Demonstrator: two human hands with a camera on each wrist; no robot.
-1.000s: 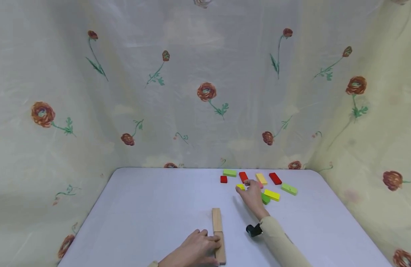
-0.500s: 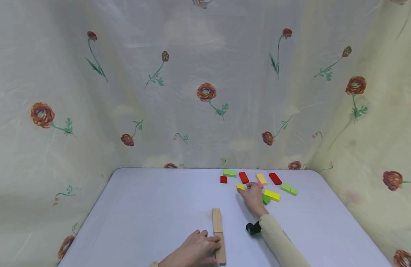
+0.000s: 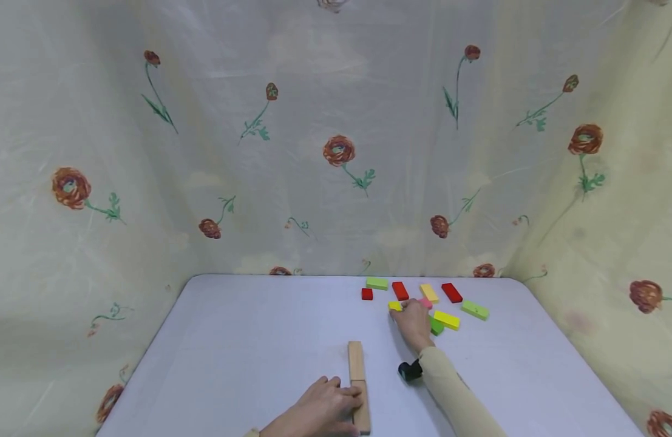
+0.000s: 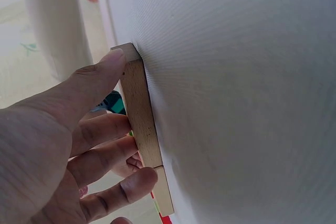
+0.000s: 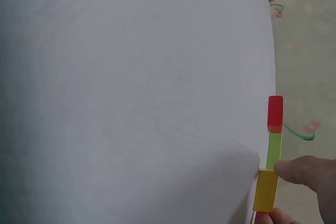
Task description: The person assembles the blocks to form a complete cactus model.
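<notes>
Where the right hand (image 3: 414, 325) reaches: thumb and fingertips are at opposite ends of the small yellow block (image 3: 395, 306), apparently clamped on it; whether it is off the table cannot be told.
Small yellow block: among the loose coloured pieces on the far right half of the table (image 3: 248, 340), well apart from the wooden row.
Left hand (image 3: 322, 406): clamped on the near wooden block (image 3: 362, 419), thumb at its near end, bent fingers against its side and top.
Wooden row: near wooden block and far wooden block (image 3: 356, 360) lie in line, end to end; that joining looks done.
Close neighbours: a red block (image 3: 400, 291) just beyond the small yellow one, a pink block (image 3: 425, 302) and a dark green block (image 3: 436, 326) partly hidden by the right hand, a long yellow block (image 3: 447, 320) near them.
Outer pieces: a small red block (image 3: 366, 294), a rear light green block (image 3: 377, 283), a pale yellow block (image 3: 429, 294), a right-hand red block (image 3: 452, 292) and a right-hand light green block (image 3: 475, 310).
Coloured pieces: none touches the wooden row; judging by this scattered layout, the work is early, with every coloured piece not yet arranged and only one grasped.
Backdrop: flowered cloth (image 3: 292, 152) past the table's far edge.
</notes>
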